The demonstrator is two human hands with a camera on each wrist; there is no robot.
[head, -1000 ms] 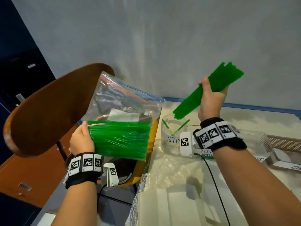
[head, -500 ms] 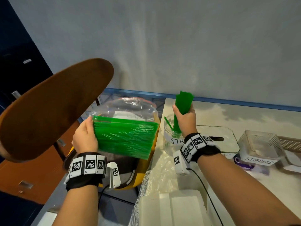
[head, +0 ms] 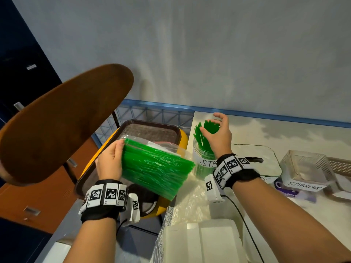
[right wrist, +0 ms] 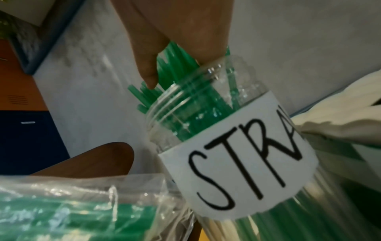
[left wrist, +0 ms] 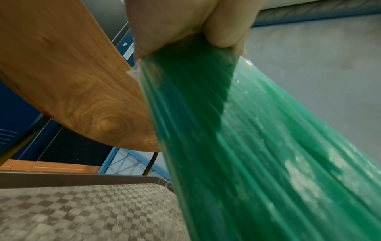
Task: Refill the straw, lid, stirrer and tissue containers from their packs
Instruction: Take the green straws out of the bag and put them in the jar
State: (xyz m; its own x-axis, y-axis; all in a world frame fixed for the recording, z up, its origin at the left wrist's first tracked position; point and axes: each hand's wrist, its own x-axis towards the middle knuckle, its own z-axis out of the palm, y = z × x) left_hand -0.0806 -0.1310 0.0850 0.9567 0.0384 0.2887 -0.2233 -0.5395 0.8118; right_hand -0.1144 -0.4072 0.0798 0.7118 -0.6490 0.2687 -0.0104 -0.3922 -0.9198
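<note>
A clear jar labelled for straws (head: 203, 162) (right wrist: 226, 130) stands at the table's left edge with green straws (head: 198, 133) (right wrist: 181, 68) in it, some fanned out to the left. My right hand (head: 209, 127) (right wrist: 175, 40) is above the jar mouth. Its thumb and fingers curl loosely round the tops of the bunch, and one finger is lifted. My left hand (head: 119, 154) (left wrist: 185, 24) grips one end of a clear pack of green straws (head: 155, 168) (left wrist: 257, 146) (right wrist: 62, 212), held flat just left of the jar over the tray.
A wooden chair back (head: 62, 120) juts in at the left. Under the pack a brown tray (head: 148, 130) lies on a yellow seat. On the table are a glass dish (head: 266, 158), a box labelled stirrers (head: 303, 168), a basket (head: 340, 168), crumpled plastic (head: 190, 202) and white packs (head: 203, 242).
My right hand brought the bunch of straws down from the air into the jar, and its grip has loosened. The left hand lowered the pack slightly.
</note>
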